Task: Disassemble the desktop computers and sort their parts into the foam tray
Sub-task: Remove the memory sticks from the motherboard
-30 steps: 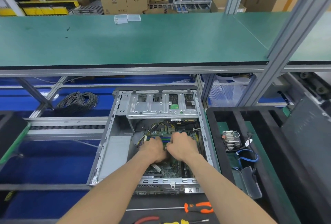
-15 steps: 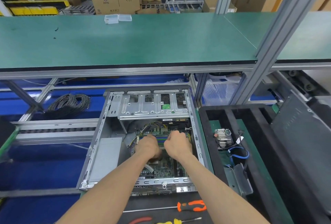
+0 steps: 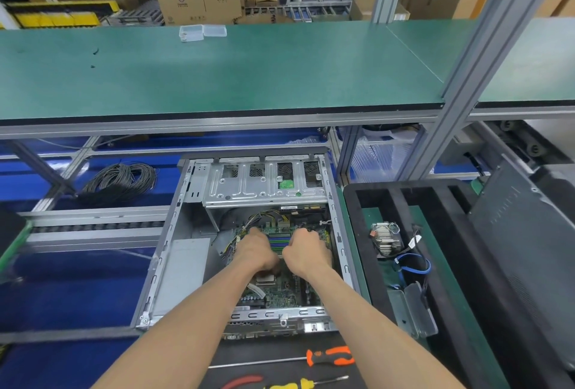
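An open grey desktop case point(image 3: 174, 233) lies flat in front of me, with its motherboard point(image 3: 280, 292) exposed. Both hands reach into it. My left hand point(image 3: 256, 250) and my right hand point(image 3: 306, 251) sit at opposite ends of the blue and green memory slots point(image 3: 279, 240). Their fingers curl down over a memory module there, and the fingertips are hidden. The black foam tray point(image 3: 364, 233) stands right of the case. It holds a heatsink fan point(image 3: 385, 237), a blue cable point(image 3: 413, 267) and a metal bracket point(image 3: 417, 310).
The drive cage point(image 3: 264, 186) spans the case's far end. An orange screwdriver point(image 3: 329, 356), a yellow screwdriver point(image 3: 289, 385) and red pliers point(image 3: 242, 381) lie near me. A coil of black cable point(image 3: 121, 180) sits at the left. A grey side panel point(image 3: 522, 248) leans at the right, under the green shelf point(image 3: 249, 77).
My hands have drawn slightly apart, so the memory slots show between them. They stay at the same spot on the board, and my view has shifted a little.
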The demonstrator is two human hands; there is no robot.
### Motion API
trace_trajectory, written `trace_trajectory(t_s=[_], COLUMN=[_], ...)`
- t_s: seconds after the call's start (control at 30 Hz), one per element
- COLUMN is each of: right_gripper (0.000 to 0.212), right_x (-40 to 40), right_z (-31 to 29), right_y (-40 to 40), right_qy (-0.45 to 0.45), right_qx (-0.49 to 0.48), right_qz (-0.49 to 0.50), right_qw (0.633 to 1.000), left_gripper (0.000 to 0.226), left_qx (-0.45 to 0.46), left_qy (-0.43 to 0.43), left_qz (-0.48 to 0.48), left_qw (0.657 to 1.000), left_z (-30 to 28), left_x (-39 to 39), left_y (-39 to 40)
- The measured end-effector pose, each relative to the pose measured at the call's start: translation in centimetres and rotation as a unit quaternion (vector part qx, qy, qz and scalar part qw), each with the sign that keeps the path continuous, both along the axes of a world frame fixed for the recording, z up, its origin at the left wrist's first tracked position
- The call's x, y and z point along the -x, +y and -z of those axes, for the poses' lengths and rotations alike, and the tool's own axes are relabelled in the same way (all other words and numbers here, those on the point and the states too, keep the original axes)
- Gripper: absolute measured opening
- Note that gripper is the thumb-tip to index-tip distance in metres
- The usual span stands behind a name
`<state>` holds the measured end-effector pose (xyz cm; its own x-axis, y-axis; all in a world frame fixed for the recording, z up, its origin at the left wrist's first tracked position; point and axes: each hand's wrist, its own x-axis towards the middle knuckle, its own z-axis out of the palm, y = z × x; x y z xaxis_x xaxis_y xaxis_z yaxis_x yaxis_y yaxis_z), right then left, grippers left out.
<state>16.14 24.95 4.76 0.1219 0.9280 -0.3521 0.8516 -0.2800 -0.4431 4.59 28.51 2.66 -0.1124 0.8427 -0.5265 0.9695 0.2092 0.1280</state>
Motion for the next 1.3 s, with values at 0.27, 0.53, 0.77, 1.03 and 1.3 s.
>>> trace_trajectory(t_s=[0.27,0.53,0.77,1.03,1.3], right_gripper=[0.025,0.050,0.065,0.042,0.038], right_x=[-0.1,-0.7,-2.2,-4.4,-7.3], right_z=[-0.9,-3.7,-6.4,-8.6,-9.7], right_y=[-0.2,-1.5,-2.4,-2.3,-2.4], right_qy=[0.065,0.285,0.409,0.406,0.324], right_qx=[-0.004,-0.073,-0.123,-0.192,-0.233], right_qz=[0.004,-0.037,-0.079,-0.087,-0.098], right_qw=[0.998,0.955,0.901,0.889,0.912], left_gripper=[0.062,0.078,0.077,0.079,0.049], left_qx=[0.080,0.068,0.110,0.157,0.138], left_qy=[-0.077,-0.360,-0.616,-0.711,-0.707], left_qz=[0.001,-0.052,-0.142,-0.134,-0.133], left_qw=[0.994,0.929,0.767,0.672,0.681], left_z=[-3.5,-8.0,-8.8,-8.9,-9.0], left_x=[1.4,4.1,4.8,3.6,2.7], left_y=[-0.1,0.0,-0.1,-0.9,-0.9])
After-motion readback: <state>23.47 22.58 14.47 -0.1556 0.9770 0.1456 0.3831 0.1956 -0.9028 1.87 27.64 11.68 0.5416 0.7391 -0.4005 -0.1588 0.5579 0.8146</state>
